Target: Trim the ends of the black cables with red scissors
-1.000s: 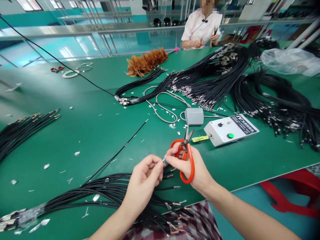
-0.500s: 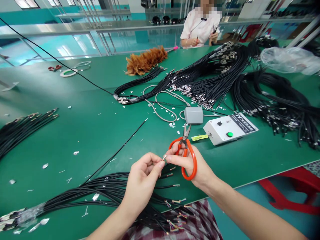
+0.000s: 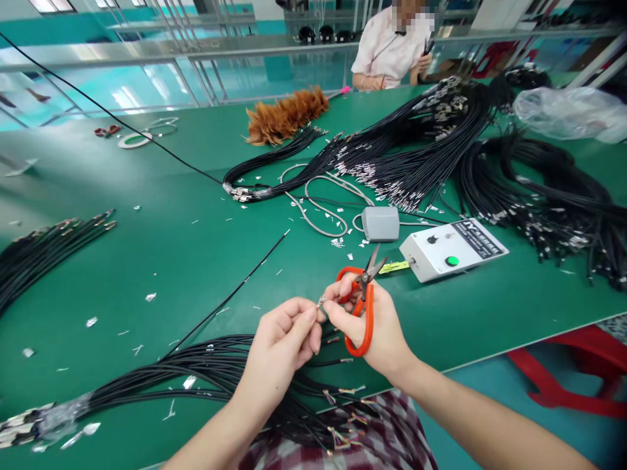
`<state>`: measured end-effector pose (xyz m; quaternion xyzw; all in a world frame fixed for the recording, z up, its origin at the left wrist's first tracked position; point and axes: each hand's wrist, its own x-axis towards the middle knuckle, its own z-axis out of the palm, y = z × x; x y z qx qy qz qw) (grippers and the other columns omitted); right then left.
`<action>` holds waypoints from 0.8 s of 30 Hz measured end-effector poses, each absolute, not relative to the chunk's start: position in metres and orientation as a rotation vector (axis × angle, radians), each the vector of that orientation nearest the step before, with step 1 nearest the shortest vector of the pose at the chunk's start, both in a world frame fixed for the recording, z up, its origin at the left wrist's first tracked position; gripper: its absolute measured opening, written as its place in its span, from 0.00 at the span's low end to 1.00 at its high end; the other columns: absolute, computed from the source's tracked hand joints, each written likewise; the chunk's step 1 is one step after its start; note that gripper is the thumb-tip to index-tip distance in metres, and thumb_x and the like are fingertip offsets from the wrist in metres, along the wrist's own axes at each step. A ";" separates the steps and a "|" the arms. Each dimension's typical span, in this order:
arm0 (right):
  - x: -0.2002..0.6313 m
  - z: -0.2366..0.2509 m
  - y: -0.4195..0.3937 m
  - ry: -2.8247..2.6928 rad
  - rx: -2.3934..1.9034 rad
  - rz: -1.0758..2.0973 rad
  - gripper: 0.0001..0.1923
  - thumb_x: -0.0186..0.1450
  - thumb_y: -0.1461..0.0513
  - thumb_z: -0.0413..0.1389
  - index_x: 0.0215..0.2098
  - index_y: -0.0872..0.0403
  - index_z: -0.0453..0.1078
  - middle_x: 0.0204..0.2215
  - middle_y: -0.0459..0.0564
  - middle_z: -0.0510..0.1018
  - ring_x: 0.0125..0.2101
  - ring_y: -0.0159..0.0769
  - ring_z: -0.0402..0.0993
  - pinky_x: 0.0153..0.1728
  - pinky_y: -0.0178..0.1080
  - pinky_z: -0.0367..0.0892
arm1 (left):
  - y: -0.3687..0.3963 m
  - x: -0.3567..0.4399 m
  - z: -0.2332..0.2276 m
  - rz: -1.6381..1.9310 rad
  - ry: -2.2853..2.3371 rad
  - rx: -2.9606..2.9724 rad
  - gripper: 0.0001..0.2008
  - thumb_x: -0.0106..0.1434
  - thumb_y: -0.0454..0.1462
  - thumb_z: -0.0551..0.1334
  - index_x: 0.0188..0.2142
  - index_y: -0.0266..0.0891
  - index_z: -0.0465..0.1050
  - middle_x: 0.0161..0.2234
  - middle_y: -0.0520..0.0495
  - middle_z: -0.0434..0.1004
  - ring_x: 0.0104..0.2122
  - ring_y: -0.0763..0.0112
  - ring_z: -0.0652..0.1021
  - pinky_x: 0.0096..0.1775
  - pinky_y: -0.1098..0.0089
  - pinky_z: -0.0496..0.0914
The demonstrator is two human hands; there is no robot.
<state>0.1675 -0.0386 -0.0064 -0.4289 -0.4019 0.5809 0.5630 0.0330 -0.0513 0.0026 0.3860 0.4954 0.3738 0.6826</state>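
My left hand (image 3: pixel 284 339) pinches the end of a black cable, whose silvery stripped tip (image 3: pixel 321 301) shows between both hands. Red-handled scissors (image 3: pixel 363 281) hang in my right hand (image 3: pixel 379 326), blades parted and pointing away from me. My right thumb and finger also touch the silvery tip. Below my hands lies a bundle of black cables (image 3: pixel 196 365), bound with clear wrap at the left. Several of its near ends show coloured wires (image 3: pixel 343 437) over my checked clothing. A single black cable (image 3: pixel 235 290) lies on the table beyond the bundle.
Past my right hand sit a white control box (image 3: pixel 453 251) with a green button and a grey block (image 3: pixel 381 224). Large cable heaps (image 3: pixel 416 150) cover the back right. A brown feather duster (image 3: pixel 287 116) lies behind. Foil scraps dot the green table (image 3: pixel 161 235). A person (image 3: pixel 386 49) sits opposite.
The scissors have turned in my right hand, their blades now tilting further right and spread wider. Both hands stay together at the cable tip. The person opposite has shifted slightly.
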 end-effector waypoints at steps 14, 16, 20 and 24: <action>0.180 -0.001 -0.033 -1.149 -1.104 1.471 0.15 0.54 0.60 0.65 0.30 0.52 0.62 0.27 0.42 0.72 0.28 0.30 0.69 0.34 0.35 0.66 | -0.043 0.015 0.005 0.732 0.875 0.636 0.12 0.62 0.41 0.64 0.28 0.34 0.69 0.14 0.58 0.60 0.13 0.86 0.51 0.17 0.78 0.41; 0.193 0.002 -0.033 -1.331 -1.173 1.529 0.13 0.57 0.57 0.63 0.30 0.53 0.63 0.26 0.42 0.70 0.27 0.29 0.65 0.31 0.33 0.63 | -0.042 0.012 0.007 0.747 0.857 0.619 0.12 0.63 0.40 0.63 0.28 0.34 0.69 0.14 0.58 0.60 0.13 0.86 0.50 0.17 0.78 0.42; 0.214 0.005 -0.040 -1.782 -1.425 1.568 0.17 0.63 0.50 0.56 0.25 0.54 0.61 0.21 0.39 0.60 0.23 0.28 0.54 0.24 0.32 0.54 | -0.040 0.009 0.010 0.760 0.840 0.607 0.11 0.64 0.39 0.62 0.28 0.33 0.69 0.14 0.58 0.59 0.13 0.86 0.50 0.17 0.78 0.43; 0.214 0.006 -0.042 -2.033 -1.510 1.543 0.23 0.61 0.48 0.58 0.21 0.53 0.55 0.20 0.39 0.54 0.23 0.28 0.49 0.21 0.32 0.47 | -0.039 0.011 0.011 0.750 0.847 0.615 0.11 0.65 0.38 0.61 0.28 0.33 0.69 0.14 0.58 0.59 0.13 0.86 0.51 0.17 0.78 0.42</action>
